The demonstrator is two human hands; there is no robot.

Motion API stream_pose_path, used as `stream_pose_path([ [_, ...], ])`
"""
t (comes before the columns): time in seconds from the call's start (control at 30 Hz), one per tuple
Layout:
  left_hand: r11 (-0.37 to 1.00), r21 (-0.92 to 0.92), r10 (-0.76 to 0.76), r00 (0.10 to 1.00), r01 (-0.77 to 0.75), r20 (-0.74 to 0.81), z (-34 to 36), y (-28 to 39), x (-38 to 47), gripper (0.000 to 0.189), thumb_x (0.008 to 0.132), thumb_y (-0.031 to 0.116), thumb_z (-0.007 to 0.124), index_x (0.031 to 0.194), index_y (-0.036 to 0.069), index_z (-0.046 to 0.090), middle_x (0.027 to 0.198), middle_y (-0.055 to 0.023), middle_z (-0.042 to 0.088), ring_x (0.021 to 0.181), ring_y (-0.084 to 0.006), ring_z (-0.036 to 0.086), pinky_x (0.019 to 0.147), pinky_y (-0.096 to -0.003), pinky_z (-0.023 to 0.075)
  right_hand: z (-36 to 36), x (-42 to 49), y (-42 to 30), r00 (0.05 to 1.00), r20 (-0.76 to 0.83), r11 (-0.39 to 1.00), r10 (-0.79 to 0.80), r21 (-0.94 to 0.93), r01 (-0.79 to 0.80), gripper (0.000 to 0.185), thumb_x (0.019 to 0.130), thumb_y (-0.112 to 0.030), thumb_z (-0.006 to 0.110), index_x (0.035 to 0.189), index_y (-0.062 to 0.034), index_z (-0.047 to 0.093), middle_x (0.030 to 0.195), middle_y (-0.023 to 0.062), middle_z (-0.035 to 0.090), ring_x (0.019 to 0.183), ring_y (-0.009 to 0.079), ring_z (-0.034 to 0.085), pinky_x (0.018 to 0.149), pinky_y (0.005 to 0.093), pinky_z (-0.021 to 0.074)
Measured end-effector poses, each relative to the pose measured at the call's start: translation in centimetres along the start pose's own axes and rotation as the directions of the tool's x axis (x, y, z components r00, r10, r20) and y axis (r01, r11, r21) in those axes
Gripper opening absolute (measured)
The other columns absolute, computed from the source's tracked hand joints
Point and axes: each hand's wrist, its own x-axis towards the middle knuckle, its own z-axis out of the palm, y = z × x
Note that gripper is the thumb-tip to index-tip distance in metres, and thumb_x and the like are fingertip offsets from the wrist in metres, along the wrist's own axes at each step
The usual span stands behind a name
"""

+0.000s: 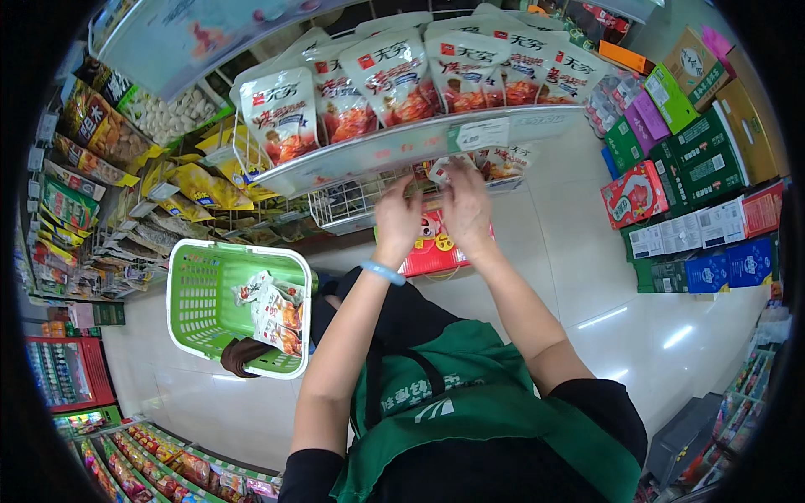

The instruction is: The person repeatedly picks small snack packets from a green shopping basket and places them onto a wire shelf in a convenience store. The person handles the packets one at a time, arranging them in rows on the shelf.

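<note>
Both my hands reach to a lower wire shelf basket (343, 204). My left hand (399, 220) is over its front part with the fingers apart and nothing seen in them. Beside it, my right hand (465, 204) touches or nearly touches a small white and red snack packet (442, 170); whether it grips the packet cannot be told. More such packets (506, 162) lie to the right in the same basket. Above, larger white snack pouches (393, 78) stand in a row on the upper shelf. A green and white shopping basket (210, 251) at the left holds several packets (280, 314).
A red box (434, 251) sits on the floor below the lower shelf. Yellow snack bags (207, 185) hang on the rack at the left. Stacked cartons (698, 166) stand at the right. The upper shelf's front edge (409, 148) juts out just above my hands. Dark cloth (245, 357) hangs over the shopping basket's rim.
</note>
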Motion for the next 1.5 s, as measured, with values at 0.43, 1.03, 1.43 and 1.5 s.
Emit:
stream_pose_path([
  [0.43, 0.979, 0.043, 0.204, 0.953, -0.199, -0.226, 2.0, 4.2, 1.2, 0.01, 0.086, 0.003, 0.055, 0.093, 0.002, 0.062, 0.091, -0.019, 0.064, 0.083, -0.0378, 0.062, 0.072, -0.0428, 0.0499, -0.8, 1.0, 5.5, 0.967, 0.133, 0.952, 0.215, 0.192, -0.238, 0.018, 0.083, -0.006, 0.059, 0.1, -0.0051, 0.064, 0.091, 0.0156, 0.067, 0.084, 0.0323, 0.064, 0.07, 0.0401, 0.0511],
  [1.03, 0.84, -0.535, -0.416, 0.741, 0.09, -0.527, -22.4, -10.8, -12.7, 0.01, 0.093, 0.002, 0.053, 0.099, -0.003, 0.059, 0.095, -0.0067, 0.065, 0.084, -0.0136, 0.061, 0.077, -0.025, 0.0496, 13.1, -5.2, -20.3, 0.842, 0.387, 0.737, -0.376, 0.676, 0.018, 0.008, 0.081, 0.0, 0.059, 0.089, -0.0003, 0.061, 0.082, 0.0144, 0.063, 0.072, 0.0313, 0.063, 0.064, 0.0353, 0.0501],
  [1.43, 0.253, -0.874, -0.731, 0.674, 0.415, 0.109, -19.0, -22.8, -14.6, 0.056, 0.095, 0.004, 0.041, 0.146, -0.001, 0.018, 0.147, -0.0178, 0.031, 0.128, -0.0276, 0.041, 0.102, -0.0372, 0.0399, 24.5, -11.7, -23.7, 0.5, 0.843, 0.969, -0.197, 0.091, 0.229, 0.012, 0.077, -0.008, 0.057, 0.086, -0.0013, 0.059, 0.08, 0.0207, 0.067, 0.077, 0.0343, 0.068, 0.066, 0.0427, 0.0554],
  [1.5, 0.213, -0.867, -0.764, 0.63, 0.451, 0.141, -18.7, -23.2, -14.1, 0.054, 0.093, -0.001, 0.039, 0.144, -0.004, 0.021, 0.143, -0.0169, 0.036, 0.127, -0.0277, 0.042, 0.103, -0.0367, 0.0384, 25.2, -12.0, -23.1, 0.46, 0.876, 0.975, -0.147, 0.05, 0.217, 0.015, 0.077, -0.009, 0.058, 0.087, -0.0001, 0.065, 0.083, 0.021, 0.068, 0.079, 0.0342, 0.068, 0.07, 0.0417, 0.0557],
])
